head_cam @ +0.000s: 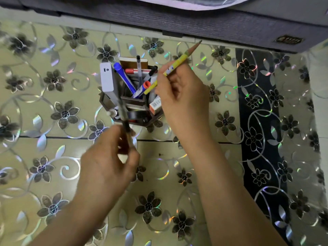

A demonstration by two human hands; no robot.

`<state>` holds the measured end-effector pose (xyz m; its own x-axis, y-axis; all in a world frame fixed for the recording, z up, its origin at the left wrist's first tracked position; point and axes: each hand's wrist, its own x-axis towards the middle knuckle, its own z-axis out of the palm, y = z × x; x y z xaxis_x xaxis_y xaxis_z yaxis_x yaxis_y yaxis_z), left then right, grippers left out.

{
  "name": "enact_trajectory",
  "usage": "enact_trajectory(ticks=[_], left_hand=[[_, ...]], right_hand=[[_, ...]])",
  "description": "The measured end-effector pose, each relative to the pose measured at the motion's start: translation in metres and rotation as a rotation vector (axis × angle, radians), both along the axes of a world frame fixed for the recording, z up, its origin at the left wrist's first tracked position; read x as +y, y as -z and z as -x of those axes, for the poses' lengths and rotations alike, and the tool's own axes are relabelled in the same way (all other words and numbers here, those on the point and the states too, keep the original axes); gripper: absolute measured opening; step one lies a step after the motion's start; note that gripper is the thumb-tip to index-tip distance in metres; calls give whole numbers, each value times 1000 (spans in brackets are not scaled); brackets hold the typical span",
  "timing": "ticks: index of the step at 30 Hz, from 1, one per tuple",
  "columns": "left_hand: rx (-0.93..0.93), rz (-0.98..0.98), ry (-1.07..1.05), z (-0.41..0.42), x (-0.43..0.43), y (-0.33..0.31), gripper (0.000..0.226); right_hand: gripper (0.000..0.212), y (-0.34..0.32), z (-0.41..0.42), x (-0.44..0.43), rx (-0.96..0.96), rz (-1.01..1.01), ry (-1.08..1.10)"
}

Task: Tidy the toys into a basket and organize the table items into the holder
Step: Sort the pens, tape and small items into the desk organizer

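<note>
left hand [108, 167] grips 1 pen [126, 126] | right hand [182, 96] pinches 1 pencil [179, 62] | 1 holder [136, 119]

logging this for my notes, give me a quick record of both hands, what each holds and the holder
left hand: grips a dark pen, blurred, by the holder's front
right hand: pinches a yellow pencil, tip pointing up and right, lower end over the holder
holder: dark, several compartments, a blue marker inside
</note>
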<state>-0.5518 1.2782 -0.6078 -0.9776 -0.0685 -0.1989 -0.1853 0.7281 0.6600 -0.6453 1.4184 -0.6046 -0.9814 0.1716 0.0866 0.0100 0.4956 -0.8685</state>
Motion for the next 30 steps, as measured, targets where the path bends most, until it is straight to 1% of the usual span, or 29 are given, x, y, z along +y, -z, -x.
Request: enact_trajectory(ticks=[3,6,10,12,16,21,25,27,28,30], left_hand=[[199,-61,-93,38,-8,-15,10],[292,-62,-117,76,-10,-12,11],[276,46,-83,102,-7,2,18],[261,67,-62,106,-4,4,20],[244,18,-68,107,-4,7,22],[302,14,-84,104,1,5,20],[328,-18,-82,102,7,1,21],[314,52,-34,101,7,5,20],[300,105,-3,101,6,7,20],[256,229,56,104,7,9,21]], right_hand=[[12,6,4,-9,17,4,-1],[12,13,6,-16,6,11,-17],[19,28,12,-25,-68,-41,-52],[17,30,14,-25,-70,-97,-66],[11,34,16,-27,-44,-122,-65],[12,39,14,-28,-21,-200,-40],[16,36,13,-26,-11,-191,-67],[26,32,7,-19,1,-145,-11],[27,31,3,-13,10,-147,54],[23,36,-6,5,10,-228,195]])
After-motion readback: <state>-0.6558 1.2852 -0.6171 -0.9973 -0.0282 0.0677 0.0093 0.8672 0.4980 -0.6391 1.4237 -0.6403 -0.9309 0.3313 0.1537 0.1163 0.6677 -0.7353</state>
